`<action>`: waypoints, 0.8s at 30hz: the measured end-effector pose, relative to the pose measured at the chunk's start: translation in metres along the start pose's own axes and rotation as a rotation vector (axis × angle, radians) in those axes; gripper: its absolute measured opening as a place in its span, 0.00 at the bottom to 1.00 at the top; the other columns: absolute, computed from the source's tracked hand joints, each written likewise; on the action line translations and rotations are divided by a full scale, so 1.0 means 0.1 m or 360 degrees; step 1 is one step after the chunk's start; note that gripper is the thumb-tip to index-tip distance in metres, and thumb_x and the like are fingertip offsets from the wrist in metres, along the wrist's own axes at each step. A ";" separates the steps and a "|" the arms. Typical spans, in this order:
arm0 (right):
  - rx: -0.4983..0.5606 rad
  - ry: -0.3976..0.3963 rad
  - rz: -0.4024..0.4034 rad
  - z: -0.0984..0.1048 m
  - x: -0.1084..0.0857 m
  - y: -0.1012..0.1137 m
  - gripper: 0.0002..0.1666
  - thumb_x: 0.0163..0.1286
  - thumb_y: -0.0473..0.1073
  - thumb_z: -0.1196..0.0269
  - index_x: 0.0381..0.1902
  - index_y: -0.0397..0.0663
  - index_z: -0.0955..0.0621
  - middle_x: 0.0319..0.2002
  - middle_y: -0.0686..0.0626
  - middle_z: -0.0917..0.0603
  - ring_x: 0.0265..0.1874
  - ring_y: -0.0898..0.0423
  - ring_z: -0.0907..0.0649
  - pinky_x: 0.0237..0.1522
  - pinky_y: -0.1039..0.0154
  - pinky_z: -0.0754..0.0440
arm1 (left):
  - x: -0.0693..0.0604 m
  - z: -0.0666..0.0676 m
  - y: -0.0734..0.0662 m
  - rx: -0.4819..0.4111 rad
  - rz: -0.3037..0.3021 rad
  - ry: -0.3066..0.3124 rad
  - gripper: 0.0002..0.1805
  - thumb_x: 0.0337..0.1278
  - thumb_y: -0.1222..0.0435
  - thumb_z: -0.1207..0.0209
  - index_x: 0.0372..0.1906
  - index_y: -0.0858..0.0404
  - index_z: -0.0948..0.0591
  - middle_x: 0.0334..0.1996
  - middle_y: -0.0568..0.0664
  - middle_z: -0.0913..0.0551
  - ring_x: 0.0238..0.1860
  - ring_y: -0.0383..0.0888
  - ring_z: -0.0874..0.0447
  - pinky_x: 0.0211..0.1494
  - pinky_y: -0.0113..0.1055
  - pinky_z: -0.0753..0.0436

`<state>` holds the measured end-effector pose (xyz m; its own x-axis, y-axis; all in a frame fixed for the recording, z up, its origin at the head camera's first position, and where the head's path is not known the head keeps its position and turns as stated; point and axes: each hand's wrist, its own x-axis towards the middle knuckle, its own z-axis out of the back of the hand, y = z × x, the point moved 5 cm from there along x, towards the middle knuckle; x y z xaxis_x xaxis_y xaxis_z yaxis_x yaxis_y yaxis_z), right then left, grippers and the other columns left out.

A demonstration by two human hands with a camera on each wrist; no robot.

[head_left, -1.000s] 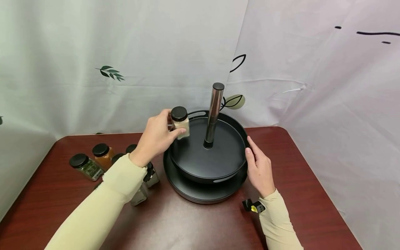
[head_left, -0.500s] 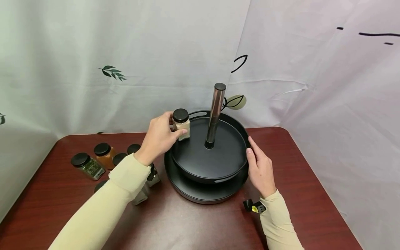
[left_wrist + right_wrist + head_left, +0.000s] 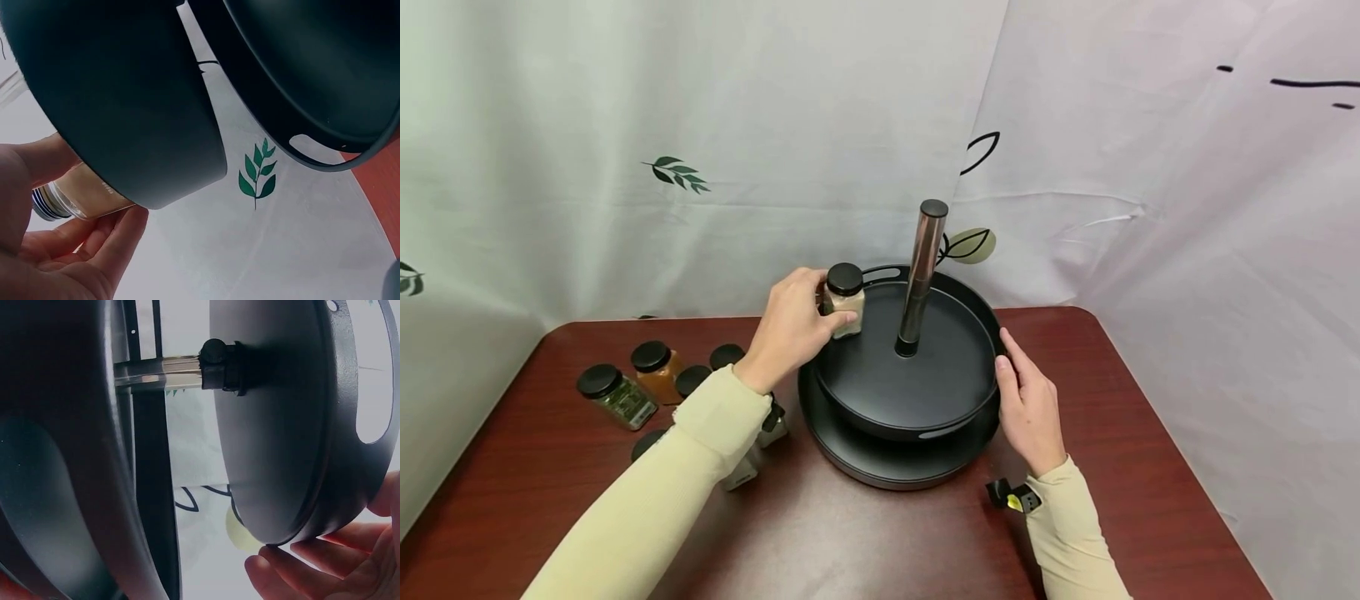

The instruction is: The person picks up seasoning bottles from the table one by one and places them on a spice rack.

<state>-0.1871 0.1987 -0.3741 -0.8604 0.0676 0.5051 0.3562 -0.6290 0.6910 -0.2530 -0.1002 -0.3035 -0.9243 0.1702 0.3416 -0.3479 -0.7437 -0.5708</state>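
Grips a black-lidded jar point(image 3: 847, 298) roughly upright between the thumb and fingers of the left hand point(image 3: 792, 325), at the left edge of the upper black tray point(image 3: 895, 400); cannot tell whether touching its surface. Rests the right hand point(image 3: 1028, 404), with fingers nearly straight and palm facing inward, against the tray's right wall.

This is a corner with pale, wrinkly, leaf-print cloth point(image 3: 820, 125) hung behind and beside the counter point(image 3: 850, 554), so I cannot tell if it is a home or a lab. The spice jars point(image 3: 628, 402) and black two-level tray point(image 3: 902, 390) look like kitchen things.
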 end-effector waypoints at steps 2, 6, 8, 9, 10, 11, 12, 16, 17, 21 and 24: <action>0.0005 0.0005 0.0002 0.00 0.00 0.00 0.24 0.81 0.41 0.49 0.71 0.43 0.28 0.28 0.43 0.23 0.26 0.53 0.30 0.43 0.71 0.35 | 0.00 0.00 0.01 0.0019 0.0009 -0.0006 0.28 0.54 0.59 0.26 0.56 0.69 0.20 0.44 0.56 0.21 0.41 0.50 0.24 0.43 0.43 0.22; 0.0013 0.0003 0.0005 0.00 0.00 0.01 0.24 0.81 0.41 0.48 0.71 0.42 0.27 0.29 0.43 0.23 0.29 0.52 0.28 0.43 0.72 0.35 | -0.01 0.00 0.04 0.0031 0.0016 -0.0010 0.28 0.54 0.58 0.26 0.56 0.69 0.20 0.45 0.57 0.21 0.44 0.52 0.23 0.46 0.45 0.22; 0.0018 0.0000 0.0006 0.00 0.00 0.00 0.24 0.81 0.41 0.48 0.71 0.43 0.27 0.28 0.43 0.23 0.27 0.52 0.29 0.42 0.72 0.35 | -0.02 0.00 0.05 0.0019 0.0016 -0.0012 0.29 0.54 0.57 0.26 0.57 0.69 0.20 0.46 0.57 0.20 0.47 0.52 0.22 0.50 0.47 0.21; 0.0020 -0.0001 0.0008 0.00 0.00 0.00 0.24 0.81 0.41 0.48 0.71 0.43 0.27 0.28 0.43 0.23 0.28 0.53 0.29 0.42 0.72 0.35 | -0.03 0.00 0.06 0.0014 0.0017 -0.0012 0.29 0.54 0.57 0.26 0.57 0.69 0.20 0.47 0.58 0.20 0.48 0.53 0.22 0.51 0.48 0.21; 0.0022 0.0001 0.0010 0.00 0.00 0.00 0.24 0.81 0.41 0.48 0.71 0.44 0.27 0.28 0.42 0.23 0.26 0.53 0.30 0.42 0.71 0.35 | -0.03 0.00 0.06 0.0009 0.0018 -0.0012 0.29 0.55 0.57 0.26 0.57 0.69 0.20 0.48 0.58 0.20 0.49 0.53 0.22 0.53 0.48 0.21; 0.0026 0.0001 0.0014 0.00 0.00 0.00 0.24 0.81 0.41 0.48 0.71 0.44 0.27 0.31 0.41 0.21 0.28 0.53 0.29 0.43 0.71 0.35 | -0.03 0.00 0.07 0.0005 0.0018 -0.0012 0.29 0.55 0.57 0.26 0.58 0.69 0.20 0.48 0.58 0.20 0.50 0.54 0.22 0.53 0.48 0.21; 0.0029 0.0001 0.0018 0.00 0.00 0.00 0.24 0.81 0.41 0.48 0.71 0.44 0.27 0.34 0.40 0.19 0.29 0.52 0.28 0.43 0.72 0.35 | -0.04 0.00 0.07 0.0004 0.0017 -0.0013 0.30 0.55 0.58 0.26 0.58 0.69 0.20 0.49 0.59 0.20 0.50 0.54 0.22 0.53 0.49 0.21; 0.0036 0.0002 0.0030 0.00 0.01 0.00 0.24 0.81 0.41 0.48 0.71 0.42 0.27 0.57 0.40 0.18 0.36 0.51 0.24 0.46 0.73 0.34 | -0.04 0.00 0.08 0.0012 0.0013 -0.0010 0.31 0.55 0.58 0.27 0.60 0.70 0.22 0.51 0.60 0.21 0.52 0.56 0.22 0.54 0.50 0.21; 0.0036 0.0002 0.0032 0.00 0.01 0.00 0.24 0.81 0.41 0.48 0.71 0.41 0.27 0.63 0.41 0.20 0.39 0.50 0.24 0.47 0.74 0.34 | -0.04 0.00 0.08 0.0012 0.0013 -0.0005 0.32 0.55 0.58 0.27 0.61 0.71 0.23 0.52 0.61 0.21 0.53 0.56 0.22 0.55 0.50 0.21; 0.0037 0.0008 0.0020 0.01 0.01 -0.01 0.24 0.81 0.41 0.49 0.71 0.41 0.27 0.68 0.44 0.25 0.43 0.50 0.23 0.50 0.75 0.34 | -0.04 0.01 0.10 -0.0004 0.0025 0.0020 0.36 0.54 0.58 0.26 0.65 0.70 0.26 0.55 0.61 0.23 0.55 0.56 0.23 0.57 0.51 0.22; 0.0038 0.0007 0.0016 0.02 0.01 -0.01 0.24 0.81 0.41 0.49 0.70 0.41 0.27 0.67 0.45 0.24 0.43 0.50 0.23 0.49 0.75 0.34 | -0.05 0.03 0.12 -0.0025 0.0025 0.0026 0.39 0.53 0.58 0.26 0.67 0.69 0.28 0.57 0.61 0.24 0.57 0.55 0.25 0.57 0.51 0.23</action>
<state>-0.1874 0.2012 -0.3737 -0.8582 0.0580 0.5100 0.3734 -0.6112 0.6979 -0.2519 -0.1119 -0.3100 -0.9320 0.1694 0.3203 -0.3358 -0.7360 -0.5878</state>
